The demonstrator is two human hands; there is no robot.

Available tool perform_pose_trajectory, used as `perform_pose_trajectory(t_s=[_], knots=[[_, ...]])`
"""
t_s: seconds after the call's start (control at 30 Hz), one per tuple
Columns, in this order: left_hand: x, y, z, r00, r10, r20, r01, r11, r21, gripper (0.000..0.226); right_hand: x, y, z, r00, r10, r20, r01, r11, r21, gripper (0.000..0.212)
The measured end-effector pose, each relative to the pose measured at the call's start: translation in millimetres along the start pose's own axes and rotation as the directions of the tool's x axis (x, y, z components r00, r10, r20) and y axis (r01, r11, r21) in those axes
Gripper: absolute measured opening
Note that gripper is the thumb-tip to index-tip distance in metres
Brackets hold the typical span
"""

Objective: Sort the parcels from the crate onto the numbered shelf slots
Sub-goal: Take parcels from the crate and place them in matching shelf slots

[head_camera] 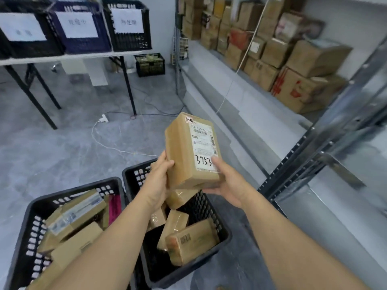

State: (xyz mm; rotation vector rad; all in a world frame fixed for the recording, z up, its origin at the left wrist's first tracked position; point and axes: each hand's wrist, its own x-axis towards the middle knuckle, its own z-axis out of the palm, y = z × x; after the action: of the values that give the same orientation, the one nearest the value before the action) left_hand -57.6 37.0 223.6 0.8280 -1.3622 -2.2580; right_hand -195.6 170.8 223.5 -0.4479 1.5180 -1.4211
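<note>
A brown cardboard parcel [184, 151] is held upright in front of me, above the crates. Its white shipping label faces me with "3753" handwritten at the bottom and a small "1-4" tag at the top corner. My left hand [160, 176] grips its lower left side. My right hand [226, 183] cups its bottom right corner, thumb on the label. Below stand two black crates: the right crate [225, 237] holds several brown parcels, and the left crate [35, 208] is packed with more. The metal shelf [234, 101] runs along the right.
Stacked cardboard boxes [293, 65] fill the back of the shelf. A grey shelf upright [326, 139] stands close on the right. A table [62, 57] at the far left carries labelled crates. A white cable and plug [103, 119] lie on the floor, and another crate [149, 64] sits by the wall.
</note>
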Motion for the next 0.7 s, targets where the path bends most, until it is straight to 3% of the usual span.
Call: perform_pose_trajectory(t_s=[0.1,0.2,0.27,0.53,0.63,0.7], knots=[[6.9,1.0,7.3,1.000,0.007,-0.023,-0.002,0.981,0.194,0.053,-9.1,0.9,-9.9,0.997,-0.057,-0.052,0.057,0.998,0.000,0.044],[9.5,1.6,19.1,0.999,0.016,0.046,-0.032,0.936,0.351,0.038,-18.1,0.6,-21.7,0.988,-0.104,-0.117,0.101,0.994,-0.031,0.051],[6.8,3.3,32.7,0.990,-0.009,0.142,-0.051,0.911,0.409,0.047,-28.2,-0.1,-30.5,0.975,-0.139,-0.174,0.131,0.990,-0.058,0.058],[-8.9,-4.6,94.3,0.933,-0.020,0.360,-0.124,0.920,0.372,0.067,-104.6,-7.8,-80.8,0.948,-0.229,-0.223,0.216,0.973,-0.081,0.075],[-21.9,-11.4,122.7,0.898,-0.033,0.439,-0.145,0.919,0.366,0.088,-146.0,-6.9,-99.3,0.935,-0.249,-0.251,0.221,0.966,-0.136,0.094],[-35.5,-17.0,146.5,0.872,-0.032,0.488,-0.168,0.918,0.360,0.090,-178.9,-6.3,-109.7,0.913,-0.280,-0.297,0.232,0.955,-0.187,0.096]])
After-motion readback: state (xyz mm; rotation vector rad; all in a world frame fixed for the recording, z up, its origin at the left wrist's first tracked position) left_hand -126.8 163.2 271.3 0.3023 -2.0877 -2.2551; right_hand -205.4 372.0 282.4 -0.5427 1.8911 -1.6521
